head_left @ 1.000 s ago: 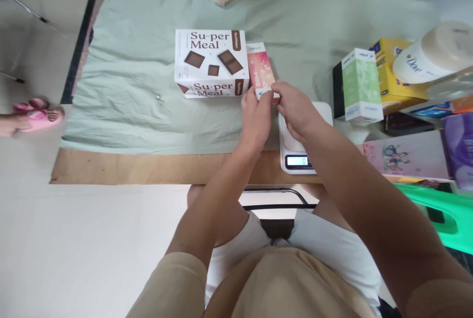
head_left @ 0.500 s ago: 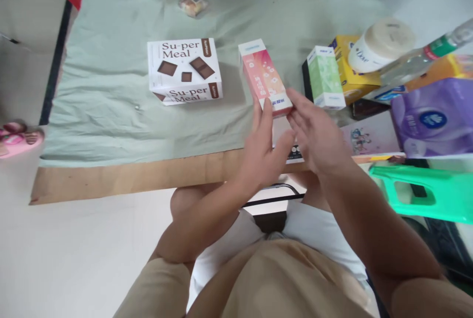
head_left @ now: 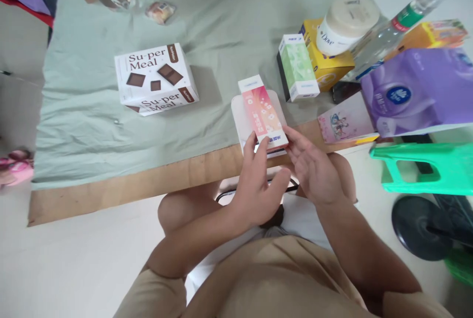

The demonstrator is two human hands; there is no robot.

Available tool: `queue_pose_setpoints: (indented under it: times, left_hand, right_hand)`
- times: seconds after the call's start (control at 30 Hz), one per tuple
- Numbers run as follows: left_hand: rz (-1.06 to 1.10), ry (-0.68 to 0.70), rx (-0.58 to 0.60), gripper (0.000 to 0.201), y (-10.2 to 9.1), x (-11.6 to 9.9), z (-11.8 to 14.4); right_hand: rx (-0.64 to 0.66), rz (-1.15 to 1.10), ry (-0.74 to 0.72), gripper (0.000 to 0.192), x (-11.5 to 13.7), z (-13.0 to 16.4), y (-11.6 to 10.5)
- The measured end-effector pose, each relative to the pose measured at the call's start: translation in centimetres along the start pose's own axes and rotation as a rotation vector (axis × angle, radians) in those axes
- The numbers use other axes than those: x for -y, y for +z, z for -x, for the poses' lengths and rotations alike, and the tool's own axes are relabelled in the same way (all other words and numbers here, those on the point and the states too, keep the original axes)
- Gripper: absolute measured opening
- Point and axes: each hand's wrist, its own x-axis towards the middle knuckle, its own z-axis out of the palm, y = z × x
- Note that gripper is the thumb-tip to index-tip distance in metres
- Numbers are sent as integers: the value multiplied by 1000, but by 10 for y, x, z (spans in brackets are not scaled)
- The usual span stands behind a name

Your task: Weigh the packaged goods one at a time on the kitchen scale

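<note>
The pink box [head_left: 263,113] lies flat on the white scale [head_left: 238,116], its long side running away from you and its near end hanging just past the platform toward the table edge. Both your hands are at that near end: the left hand [head_left: 258,185] has its fingertips [head_left: 254,143] on the box's left corner, and the right hand [head_left: 314,170] lies open with its fingers against the right corner. Neither hand closes around the box; they only touch and steady it (whether they bear any weight on it is not clear from here).

To do this well, square the box so it sits wholly on the platform, then lift both hands clear, since any fingertip resting on the carton would likely upset the reading. Your hands cover the near part of the scale, where a display would be, so draw them back toward your lap rather than sideways.

Around it, the Su-per Meal box [head_left: 155,79] sits well apart to the left on the green cloth [head_left: 92,111]. The green-and-white box [head_left: 297,66] stands near the scale's far right, with the yellow box [head_left: 325,61] and the Dove jar [head_left: 347,19] behind it. Keep the purple pack [head_left: 414,91] and the leaflet [head_left: 345,123] from touching the platform.
</note>
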Motion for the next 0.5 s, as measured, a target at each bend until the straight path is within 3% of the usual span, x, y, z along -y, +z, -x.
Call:
queue_pose_setpoints:
  times: [0.13, 0.33, 0.43, 0.5]
  left_hand:
    - [26, -149, -45, 54, -7, -2, -8]
    - [78, -150, -67, 51, -13, 5, -16]
    - [109, -139, -199, 42, -22, 12, -34]
    - [124, -93, -295, 18, -35, 18, -52]
  right_hand:
    - [24, 38, 31, 53, -9, -1, -7]
    - [33, 126, 25, 54, -13, 2, -14]
    - [-41, 152, -50, 49, -17, -8, -20]
    - [-153, 125, -193, 42, -21, -22, -27]
